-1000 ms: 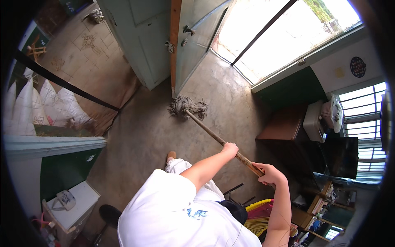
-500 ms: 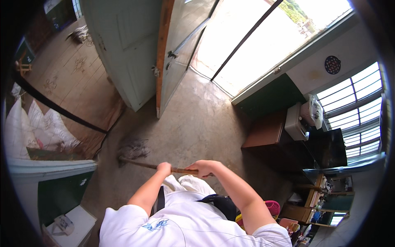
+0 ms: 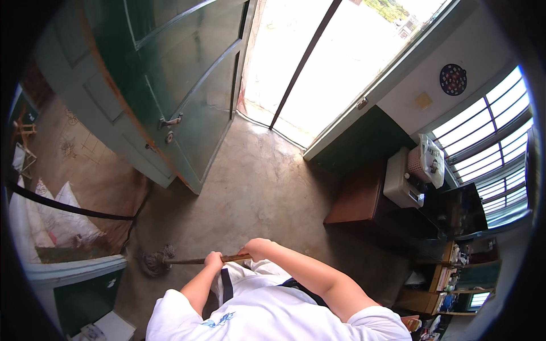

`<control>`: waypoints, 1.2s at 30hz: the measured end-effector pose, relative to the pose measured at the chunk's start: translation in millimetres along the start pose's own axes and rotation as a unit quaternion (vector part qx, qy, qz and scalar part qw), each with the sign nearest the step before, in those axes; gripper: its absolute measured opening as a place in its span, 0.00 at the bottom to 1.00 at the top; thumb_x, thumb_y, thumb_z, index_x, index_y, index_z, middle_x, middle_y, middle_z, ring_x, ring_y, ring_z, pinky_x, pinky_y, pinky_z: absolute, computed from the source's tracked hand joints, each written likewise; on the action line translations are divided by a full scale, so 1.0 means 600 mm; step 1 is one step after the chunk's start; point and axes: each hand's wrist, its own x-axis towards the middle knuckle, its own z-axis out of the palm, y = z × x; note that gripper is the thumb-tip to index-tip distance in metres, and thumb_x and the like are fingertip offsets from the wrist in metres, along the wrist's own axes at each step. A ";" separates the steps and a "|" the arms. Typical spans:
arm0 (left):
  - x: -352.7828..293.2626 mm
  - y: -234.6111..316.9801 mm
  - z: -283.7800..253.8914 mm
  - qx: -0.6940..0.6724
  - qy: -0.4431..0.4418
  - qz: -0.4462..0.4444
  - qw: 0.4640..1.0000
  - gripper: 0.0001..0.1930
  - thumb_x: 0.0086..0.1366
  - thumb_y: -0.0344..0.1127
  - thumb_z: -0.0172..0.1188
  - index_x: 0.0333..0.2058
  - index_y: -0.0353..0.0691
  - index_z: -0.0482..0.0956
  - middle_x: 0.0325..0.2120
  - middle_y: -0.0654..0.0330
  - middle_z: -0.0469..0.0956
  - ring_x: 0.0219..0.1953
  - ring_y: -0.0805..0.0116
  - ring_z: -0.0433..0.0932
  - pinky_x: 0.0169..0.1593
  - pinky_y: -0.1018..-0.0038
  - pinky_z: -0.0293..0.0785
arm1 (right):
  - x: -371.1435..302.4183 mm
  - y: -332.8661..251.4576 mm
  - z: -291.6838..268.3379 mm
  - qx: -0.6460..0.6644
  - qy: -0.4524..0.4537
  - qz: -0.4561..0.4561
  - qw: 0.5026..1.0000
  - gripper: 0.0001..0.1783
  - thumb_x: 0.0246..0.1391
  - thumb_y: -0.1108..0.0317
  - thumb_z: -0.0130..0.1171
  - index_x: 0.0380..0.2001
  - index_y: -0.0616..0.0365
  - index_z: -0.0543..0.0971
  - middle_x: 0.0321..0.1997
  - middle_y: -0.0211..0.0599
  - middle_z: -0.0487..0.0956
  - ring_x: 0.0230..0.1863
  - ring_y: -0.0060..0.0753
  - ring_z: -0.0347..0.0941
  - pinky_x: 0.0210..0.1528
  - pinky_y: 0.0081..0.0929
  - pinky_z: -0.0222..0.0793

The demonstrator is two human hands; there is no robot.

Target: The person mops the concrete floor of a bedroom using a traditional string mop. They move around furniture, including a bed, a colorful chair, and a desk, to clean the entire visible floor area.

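Note:
A mop with a wooden handle (image 3: pixel 190 261) lies nearly level across the lower middle of the view. Its grey stringy head (image 3: pixel 154 262) rests on the concrete floor (image 3: pixel 261 187) at the lower left. My left hand (image 3: pixel 214 260) is closed around the handle nearer the mop head. My right hand (image 3: pixel 256 249) grips the handle's upper end, just to the right. Both forearms come up from my white shirt at the lower edge.
A tall green door (image 3: pixel 187 108) stands open at the upper left beside a bright doorway (image 3: pixel 324 62). A brown wooden cabinet (image 3: pixel 358 199) with a white box (image 3: pixel 401 179) on it stands at the right. White sacks (image 3: pixel 51 216) lie at the far left.
The mop head has swept from ahead of me, near the door, across to my lower left. Both hands stayed on the handle, and my view has turned toward the doorway.

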 end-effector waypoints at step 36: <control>0.580 0.876 -0.320 0.147 -0.024 0.382 0.912 0.07 0.53 0.38 0.53 0.30 0.48 0.79 0.39 0.59 0.70 0.48 0.64 0.69 0.47 0.68 0.69 | -0.216 0.467 -0.437 0.258 0.249 0.364 0.859 0.36 0.40 0.75 0.49 0.58 0.48 0.60 0.36 0.52 0.76 0.36 0.47 0.74 0.37 0.36 0.69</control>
